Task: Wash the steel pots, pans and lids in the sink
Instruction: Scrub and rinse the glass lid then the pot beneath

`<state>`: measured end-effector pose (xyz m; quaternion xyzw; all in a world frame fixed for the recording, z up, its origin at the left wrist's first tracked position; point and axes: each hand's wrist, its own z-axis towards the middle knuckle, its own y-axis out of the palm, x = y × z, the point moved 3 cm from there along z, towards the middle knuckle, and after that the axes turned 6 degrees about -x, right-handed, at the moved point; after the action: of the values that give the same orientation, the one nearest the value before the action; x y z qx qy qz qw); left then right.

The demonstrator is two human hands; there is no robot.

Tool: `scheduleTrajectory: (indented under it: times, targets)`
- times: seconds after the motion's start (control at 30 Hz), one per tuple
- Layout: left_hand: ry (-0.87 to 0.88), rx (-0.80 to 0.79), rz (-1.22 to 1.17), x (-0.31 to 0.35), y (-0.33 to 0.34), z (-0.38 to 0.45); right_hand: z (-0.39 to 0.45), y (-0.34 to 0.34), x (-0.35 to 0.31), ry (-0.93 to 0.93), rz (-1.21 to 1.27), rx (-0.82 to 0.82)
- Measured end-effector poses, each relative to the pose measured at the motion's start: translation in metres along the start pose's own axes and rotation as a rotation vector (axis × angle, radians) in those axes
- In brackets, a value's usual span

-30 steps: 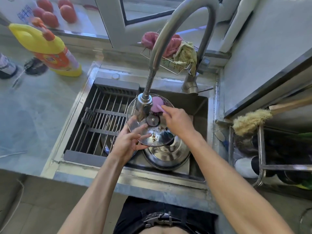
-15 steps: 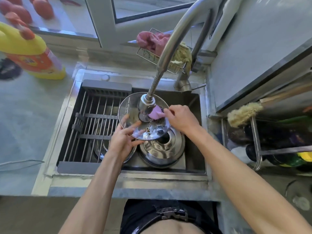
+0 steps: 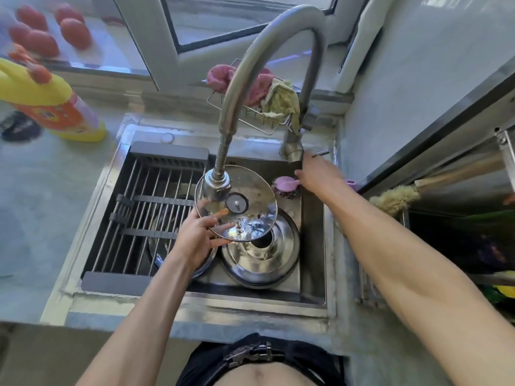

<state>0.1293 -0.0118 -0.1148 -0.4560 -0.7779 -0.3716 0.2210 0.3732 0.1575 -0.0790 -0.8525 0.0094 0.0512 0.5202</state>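
My left hand [image 3: 198,238] grips the lower-left rim of a round lid [image 3: 250,196] with a black knob and food specks, tilted under the tap's spray head [image 3: 216,185]. My right hand [image 3: 317,174] is at the sink's back right, beside the tap base [image 3: 291,147], closed on a pink-handled steel scrubber [image 3: 287,186] that rests against the sink wall. Below the lid, a domed steel pot lid [image 3: 262,257] lies on the sink floor [image 3: 312,246]. Another steel pot [image 3: 164,246] sits partly hidden under the rack and my left hand.
A grey roll-up rack [image 3: 145,207] covers the sink's left half. A yellow detergent bottle [image 3: 53,104] lies on the left counter, with tomatoes [image 3: 75,32] behind it. A wire basket of cloths [image 3: 267,98] hangs behind the tap. A brush [image 3: 395,196] and a shelf stand at right.
My right hand has lifted the scrubber off the lid and moved it back and to the right, next to the tap base. The left hand keeps the lid under the spout.
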Motion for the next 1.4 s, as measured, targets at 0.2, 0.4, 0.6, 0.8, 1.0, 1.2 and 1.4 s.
scheduleTrajectory:
  times: [0.2,0.4,0.6,0.8,1.0,1.2,1.4]
  targets:
    - [0.006,0.031,0.001,-0.004,0.0,0.002,0.01,-0.003,0.002,-0.033,-0.022,0.041]
    - [0.011,0.054,-0.031,-0.006,0.004,-0.001,0.01,-0.003,0.004,-0.076,-0.059,0.082]
    - [0.002,0.06,-0.079,-0.009,0.004,-0.005,0.009,-0.002,0.004,-0.07,-0.056,0.111]
    - [0.002,0.061,-0.112,-0.007,0.002,-0.008,0.009,-0.001,0.004,-0.077,-0.065,0.133]
    - [0.009,0.045,-0.135,-0.006,0.002,-0.008,0.01,0.0,0.003,-0.079,-0.086,0.134]
    - [0.006,0.054,-0.144,-0.006,0.003,-0.009,0.012,0.0,0.004,-0.063,-0.076,0.115]
    - [0.009,0.036,-0.147,-0.004,0.004,-0.011,0.011,0.003,0.002,-0.033,-0.033,0.105]
